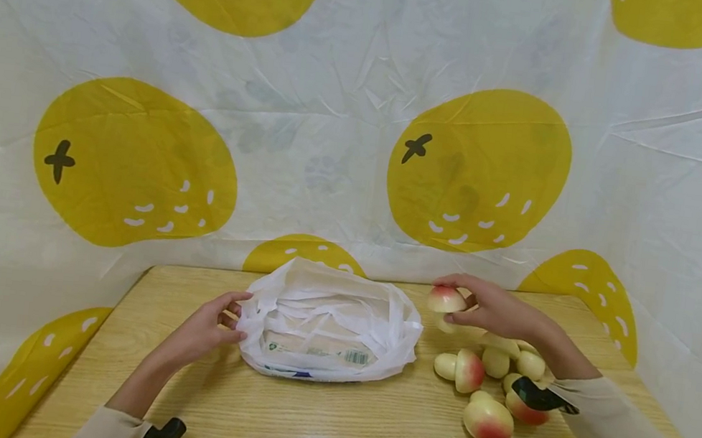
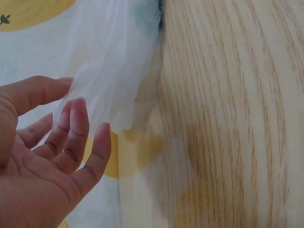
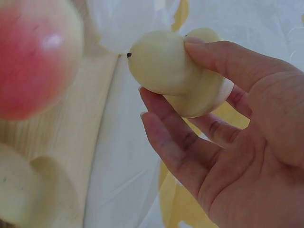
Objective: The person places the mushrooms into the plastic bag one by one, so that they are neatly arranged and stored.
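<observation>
A white plastic bag [image 1: 333, 318] lies on the table with its mouth spread open, printed text and a barcode showing through. My left hand [image 1: 215, 323] is at the bag's left edge; in the left wrist view thumb and fingertips pinch the thin film [image 2: 111, 71]. Above the table, to the right of the bag, my right hand [image 1: 490, 307] grips a cream toy mushroom [image 1: 446, 300] with a red-tinted cap. The right wrist view shows the thumb over the mushroom's pale stem [image 3: 164, 61] and the fingers beneath.
Several more toy mushrooms lie in a group below my right hand, among them one on its side [image 1: 460, 369] and one nearer me [image 1: 489, 421]. A white sheet [image 1: 318, 165] with yellow fruit prints hangs behind and around the wooden table [image 1: 250, 417].
</observation>
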{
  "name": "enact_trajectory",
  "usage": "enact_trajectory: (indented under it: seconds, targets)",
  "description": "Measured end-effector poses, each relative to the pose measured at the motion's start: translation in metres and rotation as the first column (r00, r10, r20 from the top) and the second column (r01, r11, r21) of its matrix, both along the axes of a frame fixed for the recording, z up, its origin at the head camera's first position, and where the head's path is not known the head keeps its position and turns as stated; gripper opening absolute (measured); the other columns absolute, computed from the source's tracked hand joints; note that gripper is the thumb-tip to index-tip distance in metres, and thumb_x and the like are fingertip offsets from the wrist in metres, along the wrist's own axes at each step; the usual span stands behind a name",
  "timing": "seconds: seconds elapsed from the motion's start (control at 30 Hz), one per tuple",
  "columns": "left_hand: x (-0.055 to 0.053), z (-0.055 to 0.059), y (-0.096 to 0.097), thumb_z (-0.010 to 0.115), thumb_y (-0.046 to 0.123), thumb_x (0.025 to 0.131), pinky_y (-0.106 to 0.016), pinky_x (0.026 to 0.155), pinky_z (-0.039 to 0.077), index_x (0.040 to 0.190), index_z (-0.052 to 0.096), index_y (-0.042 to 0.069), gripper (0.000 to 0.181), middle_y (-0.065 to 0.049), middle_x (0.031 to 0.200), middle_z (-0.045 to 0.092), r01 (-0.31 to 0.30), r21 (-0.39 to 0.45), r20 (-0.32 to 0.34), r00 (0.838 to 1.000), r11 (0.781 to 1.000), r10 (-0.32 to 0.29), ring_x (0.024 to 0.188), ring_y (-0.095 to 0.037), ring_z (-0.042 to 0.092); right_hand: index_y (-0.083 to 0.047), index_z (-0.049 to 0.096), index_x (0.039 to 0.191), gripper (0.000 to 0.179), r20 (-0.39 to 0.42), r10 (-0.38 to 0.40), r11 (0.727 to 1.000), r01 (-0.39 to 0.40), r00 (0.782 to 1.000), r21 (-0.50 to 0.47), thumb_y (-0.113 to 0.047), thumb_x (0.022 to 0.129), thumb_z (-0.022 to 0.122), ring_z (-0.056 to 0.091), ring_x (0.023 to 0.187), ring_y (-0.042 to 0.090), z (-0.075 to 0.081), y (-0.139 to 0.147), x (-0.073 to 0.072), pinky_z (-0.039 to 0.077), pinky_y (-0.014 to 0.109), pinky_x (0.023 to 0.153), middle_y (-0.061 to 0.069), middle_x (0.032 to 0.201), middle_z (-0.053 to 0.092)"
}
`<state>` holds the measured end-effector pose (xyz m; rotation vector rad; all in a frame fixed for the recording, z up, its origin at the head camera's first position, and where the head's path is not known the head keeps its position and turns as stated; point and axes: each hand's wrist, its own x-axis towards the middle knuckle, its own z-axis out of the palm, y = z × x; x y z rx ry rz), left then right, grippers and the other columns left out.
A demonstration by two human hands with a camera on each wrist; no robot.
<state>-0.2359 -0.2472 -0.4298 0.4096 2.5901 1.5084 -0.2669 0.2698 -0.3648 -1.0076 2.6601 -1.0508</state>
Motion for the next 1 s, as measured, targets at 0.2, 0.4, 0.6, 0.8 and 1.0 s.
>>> enact_trajectory:
  seconds: [0.2,0.4,0.6,0.8,1.0]
  targets:
    - [-0.001,-0.002,-0.004,0.075,0.001,0.088,-0.025,0.072,0.05,0.147,0.046,0.0,0.066,-0.018,0.113,0.049,-0.005,0.019,0.002,1.0,1.0,0.005,0.095,-0.026,0.054,-0.009,0.054,0.143,0.056,0.011,-0.013,1.0,0.013,1.0,0.008,-0.022,0.093,0.076,0.066,0.111,0.025,0.01,-0.014,0.001,0.054,0.045,0.092,0.014,0.142,0.056]
    - [-0.002,-0.004,-0.006,0.075,-0.001,0.087,-0.024,0.072,0.051,0.146,0.048,-0.001,0.065,-0.017,0.111,0.05,-0.024,0.03,0.006,1.0,0.999,0.024,0.094,-0.025,0.055,-0.006,0.052,0.142,0.057,0.096,-0.008,0.997,0.015,0.995,-0.074,-0.017,0.092,0.077,0.07,0.102,0.021,0.017,-0.028,0.001,0.056,0.033,0.085,0.014,0.136,0.057]
    - [-0.002,-0.004,-0.007,0.076,0.0,0.086,-0.024,0.072,0.05,0.146,0.047,-0.001,0.067,-0.016,0.111,0.049,-0.024,0.049,0.02,1.0,0.999,0.023,0.094,-0.025,0.054,-0.004,0.052,0.141,0.056,0.156,-0.001,0.992,0.021,0.988,-0.126,-0.013,0.091,0.077,0.07,0.096,0.023,0.023,-0.044,0.0,0.056,0.03,0.081,0.016,0.131,0.058]
    - [-0.002,-0.002,-0.007,0.077,0.001,0.086,-0.024,0.072,0.05,0.148,0.045,-0.001,0.069,-0.018,0.113,0.049,-0.021,0.067,0.037,0.999,0.998,0.018,0.095,-0.025,0.053,-0.007,0.055,0.139,0.054,0.19,-0.003,0.989,0.031,0.982,-0.144,-0.012,0.09,0.077,0.07,0.095,0.024,0.027,-0.06,-0.002,0.056,0.029,0.081,0.02,0.136,0.052]
    - [-0.002,-0.002,-0.005,0.077,0.002,0.086,-0.024,0.074,0.05,0.148,0.045,0.0,0.07,-0.018,0.115,0.049,-0.021,0.053,0.032,0.999,0.998,0.019,0.096,-0.026,0.054,-0.01,0.058,0.138,0.053,0.179,0.006,0.989,0.021,0.984,-0.148,-0.015,0.089,0.079,0.071,0.091,0.023,0.028,-0.077,-0.007,0.055,0.031,0.082,0.016,0.133,0.056]
